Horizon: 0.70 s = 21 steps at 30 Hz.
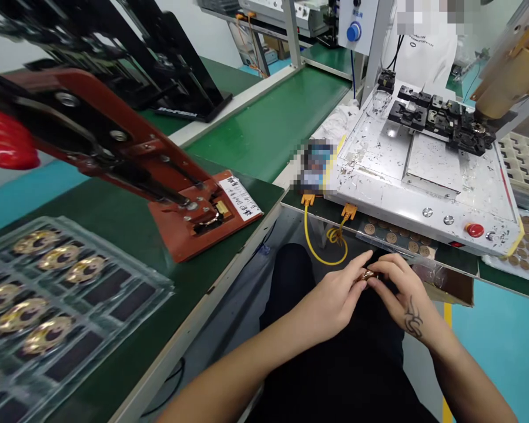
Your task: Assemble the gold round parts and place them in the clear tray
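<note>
Above my lap, my left hand and my right hand meet at the fingertips. Pinched between both is a small shiny gold-coloured metal part, mostly covered by fingers, so its full shape is hidden. To the left, a clear plastic tray bears several gold oval metal parts with openings, beside dark slots without parts. A red-brown hand press with a red handle grip stands on the bench behind that tray, apart from both hands.
At right sits a white machine with black fixtures, a red button and yellow cables. Bags of round brown discs lie near it. A green conveyor belt runs behind. A person in white is across the machine.
</note>
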Each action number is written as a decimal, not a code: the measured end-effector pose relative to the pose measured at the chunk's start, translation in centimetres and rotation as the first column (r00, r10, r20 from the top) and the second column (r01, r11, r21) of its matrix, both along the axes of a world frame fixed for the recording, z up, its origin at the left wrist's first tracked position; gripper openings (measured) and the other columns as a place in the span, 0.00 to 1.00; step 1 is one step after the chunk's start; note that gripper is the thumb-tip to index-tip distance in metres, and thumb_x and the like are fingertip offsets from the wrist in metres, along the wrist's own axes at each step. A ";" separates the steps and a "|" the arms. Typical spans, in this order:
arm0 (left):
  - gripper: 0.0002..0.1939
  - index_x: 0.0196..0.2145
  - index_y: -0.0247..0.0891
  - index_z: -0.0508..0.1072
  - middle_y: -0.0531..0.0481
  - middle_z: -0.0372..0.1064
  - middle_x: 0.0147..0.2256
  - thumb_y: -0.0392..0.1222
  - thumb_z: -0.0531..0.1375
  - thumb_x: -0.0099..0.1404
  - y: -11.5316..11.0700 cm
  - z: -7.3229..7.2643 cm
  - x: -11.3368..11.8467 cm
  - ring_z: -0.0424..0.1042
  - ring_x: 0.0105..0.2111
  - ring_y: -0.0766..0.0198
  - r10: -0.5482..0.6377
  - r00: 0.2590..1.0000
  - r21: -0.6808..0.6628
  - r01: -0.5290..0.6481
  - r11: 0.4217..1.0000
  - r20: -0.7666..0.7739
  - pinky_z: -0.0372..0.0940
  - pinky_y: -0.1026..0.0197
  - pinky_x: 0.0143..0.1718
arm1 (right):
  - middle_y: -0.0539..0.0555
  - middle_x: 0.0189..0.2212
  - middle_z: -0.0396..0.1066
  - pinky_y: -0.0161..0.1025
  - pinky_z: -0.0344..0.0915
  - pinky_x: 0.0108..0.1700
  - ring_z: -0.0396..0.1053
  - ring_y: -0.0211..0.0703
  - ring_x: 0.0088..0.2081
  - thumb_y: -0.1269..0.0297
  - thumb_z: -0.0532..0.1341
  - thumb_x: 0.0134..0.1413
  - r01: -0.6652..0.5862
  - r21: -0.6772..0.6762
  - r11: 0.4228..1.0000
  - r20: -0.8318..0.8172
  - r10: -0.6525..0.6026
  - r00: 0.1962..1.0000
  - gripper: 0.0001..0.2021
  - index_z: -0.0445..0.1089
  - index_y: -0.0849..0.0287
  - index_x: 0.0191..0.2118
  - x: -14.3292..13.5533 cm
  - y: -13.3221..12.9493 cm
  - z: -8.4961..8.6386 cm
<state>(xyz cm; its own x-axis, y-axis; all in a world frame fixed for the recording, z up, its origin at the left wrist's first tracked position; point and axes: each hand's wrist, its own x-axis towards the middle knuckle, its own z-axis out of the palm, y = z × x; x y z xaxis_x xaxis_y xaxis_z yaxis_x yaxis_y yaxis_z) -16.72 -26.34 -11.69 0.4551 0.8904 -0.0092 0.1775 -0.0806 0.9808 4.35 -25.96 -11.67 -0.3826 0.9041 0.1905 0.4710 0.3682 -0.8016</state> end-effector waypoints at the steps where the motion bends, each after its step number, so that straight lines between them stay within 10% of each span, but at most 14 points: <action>1: 0.28 0.73 0.34 0.58 0.39 0.76 0.57 0.39 0.53 0.80 0.3 0.3 -0.2 0.78 0.57 0.53 -0.021 0.999 0.014 0.021 1.000 -0.026 0.73 0.50 0.60 | 0.55 0.47 0.70 0.39 0.68 0.48 0.68 0.40 0.45 0.66 0.60 0.74 -0.025 0.002 1.000 -0.018 0.025 1.000 0.06 0.71 0.53 0.52 0.0 0.2 0.1; 9: 0.15 0.49 0.33 0.75 0.44 0.79 0.40 0.47 0.67 0.73 0.4 0.1 0.4 0.82 0.40 0.59 0.233 0.937 -0.372 -0.125 0.920 0.262 0.79 0.59 0.44 | 0.50 0.29 0.70 0.31 0.64 0.27 0.64 0.32 0.25 0.50 0.69 0.67 0.062 -0.518 0.853 -0.380 -0.294 0.877 0.16 0.72 0.59 0.43 -0.8 0.8 -0.7; 21: 0.12 0.50 0.36 0.79 0.46 0.79 0.40 0.46 0.65 0.75 -0.1 1.2 0.1 0.81 0.38 0.60 0.236 0.960 -0.188 -0.207 0.960 0.150 0.76 0.59 0.43 | 0.52 0.34 0.74 0.29 0.67 0.30 0.68 0.32 0.29 0.55 0.69 0.67 0.034 -0.476 0.879 -0.440 -0.272 0.856 0.11 0.76 0.58 0.45 -1.8 0.2 0.2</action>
<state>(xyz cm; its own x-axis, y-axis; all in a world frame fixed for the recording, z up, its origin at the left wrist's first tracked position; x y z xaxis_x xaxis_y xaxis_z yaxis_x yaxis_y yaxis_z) -16.66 -26.40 -10.49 0.2547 0.9610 -0.1077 0.0021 0.1108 0.9938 2.56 -25.72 -11.51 -0.1982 0.9731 -0.1172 0.0022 -0.1192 -0.9929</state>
